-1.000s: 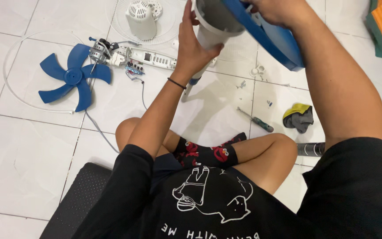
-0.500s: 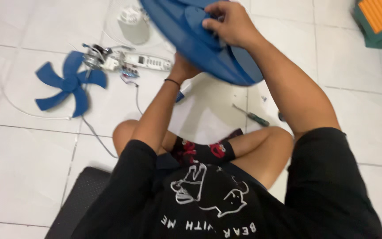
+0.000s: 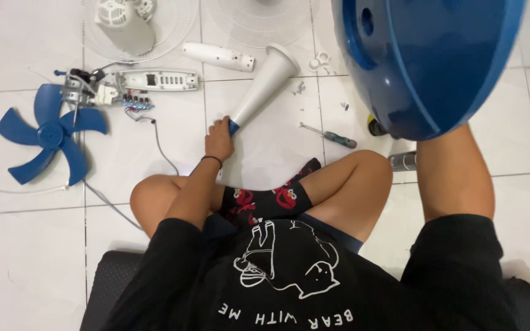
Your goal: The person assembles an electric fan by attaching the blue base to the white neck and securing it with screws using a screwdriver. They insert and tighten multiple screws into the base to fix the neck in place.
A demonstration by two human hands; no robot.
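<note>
Currently left hand [image 3: 219, 138] is gripping white cone [image 3: 261, 87] narrow end on floor; right hand, hidden behind blue base [image 3: 427, 61], grip indeterminable; advise lowering both steadily.

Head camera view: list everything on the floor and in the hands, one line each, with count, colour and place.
Fan base: one, blue, raised at upper right, hiding the right hand.
Cone cover: one, white, on the tiles, narrow end at the left hand.
Fan blade: one, blue, five vanes, far left.
Motor and control panel: one assembly, white with wires, left of centre.
Handle piece: one, white, top centre.
Wire grilles: two, white, top edge.
Motor housing: one, white, top left.
Screwdriver: one, green handle, centre right.
Mat: one, black, bottom left.
Left hand: on the cone's narrow end.
Right hand: hidden.
</note>
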